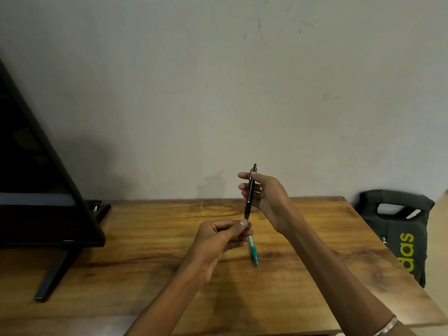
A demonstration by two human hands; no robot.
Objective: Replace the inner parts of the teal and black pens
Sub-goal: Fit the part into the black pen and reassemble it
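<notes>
Holding the black pen [249,195] nearly upright above the bench [169,275], both hands share it. The right hand [264,194] has its fingers curled round the upper barrel, with the clip end poking out above the fingertips. The left hand [221,240] pinches the lower tip between thumb and forefinger, the other fingers curled in toward the palm. I cannot tell whether the pen's 2 halves are joined or already parting.

Just below and right of the left hand, the teal pen [253,252] lies flat on the wood, its upper end hidden behind the left fingers, its other end pointing toward the near edge.

Both pens sit near the middle of the bench, well away from its far edge at the wall [218,81] and from the right edge, which slants down toward the right forearm. Left of the hands runs a broad stretch of bare wood up to a dark TV [36,178], whose stand foot [53,272] reaches toward the near edge. Beyond the right edge, off the bench, stands a dark bag [400,229] with green lettering. A bangle [385,327] rings the right wrist.
</notes>
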